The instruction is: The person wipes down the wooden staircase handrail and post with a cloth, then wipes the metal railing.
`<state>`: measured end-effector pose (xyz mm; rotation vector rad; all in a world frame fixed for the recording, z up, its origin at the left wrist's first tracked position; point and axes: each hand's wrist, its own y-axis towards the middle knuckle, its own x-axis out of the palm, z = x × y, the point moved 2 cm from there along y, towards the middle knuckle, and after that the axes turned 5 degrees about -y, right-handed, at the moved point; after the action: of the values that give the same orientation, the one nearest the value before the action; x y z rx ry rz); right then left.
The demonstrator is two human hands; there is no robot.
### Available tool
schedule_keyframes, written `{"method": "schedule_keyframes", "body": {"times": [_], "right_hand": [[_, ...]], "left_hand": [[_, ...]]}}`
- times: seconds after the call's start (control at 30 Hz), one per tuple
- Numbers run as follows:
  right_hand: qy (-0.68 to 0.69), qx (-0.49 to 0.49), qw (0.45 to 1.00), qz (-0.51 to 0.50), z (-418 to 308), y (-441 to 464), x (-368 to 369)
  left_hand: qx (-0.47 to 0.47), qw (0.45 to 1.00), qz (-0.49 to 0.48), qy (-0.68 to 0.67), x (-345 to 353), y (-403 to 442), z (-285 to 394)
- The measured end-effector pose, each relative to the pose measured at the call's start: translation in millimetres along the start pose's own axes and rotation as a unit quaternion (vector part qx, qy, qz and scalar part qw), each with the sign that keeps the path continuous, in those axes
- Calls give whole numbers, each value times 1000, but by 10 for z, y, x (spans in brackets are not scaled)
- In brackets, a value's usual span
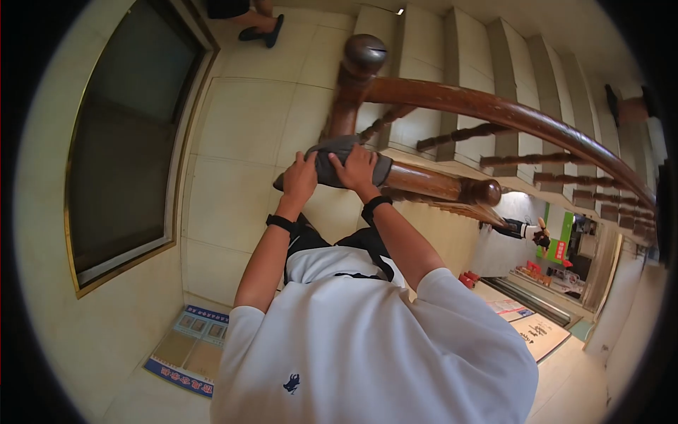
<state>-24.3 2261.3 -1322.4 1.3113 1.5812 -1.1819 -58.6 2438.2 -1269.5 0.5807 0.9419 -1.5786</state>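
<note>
A dark grey cloth (330, 164) is draped over the wooden handrail (427, 181), close to the newel post. My left hand (301, 175) grips the cloth's left part, and one corner hangs out beyond it. On the same cloth, my right hand (358, 168) presses from above, its thumb and fingers curved around the rail. The undersides of both hands are hidden. Just beyond them stands the post with a round brown knob (365, 55). A curved wooden banister (508, 109) runs from it to the right.
Tiled stairs (470, 71) climb behind the banister's turned spindles (462, 138). A dark framed window (131, 141) fills the left wall. Another person's sandalled foot (265, 32) is at the top. A printed poster (189, 350) is at lower left; a lower floor shows at right.
</note>
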Motion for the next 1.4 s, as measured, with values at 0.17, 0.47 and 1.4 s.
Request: {"method": "schedule_keyframes", "body": {"times": [0.17,0.47,1.4], "right_hand": [[9,125,991,47,-288,143,-14],[105,224,961,-119,-252,641,-295],[144,191,898,370,-1272,1466,-2149]], "left_hand": [[93,993,-66,-34,107,165,-119],[126,967,-221,-22,53,573,-191],[337,868,-252,-265,-1661,2761,990]]}}
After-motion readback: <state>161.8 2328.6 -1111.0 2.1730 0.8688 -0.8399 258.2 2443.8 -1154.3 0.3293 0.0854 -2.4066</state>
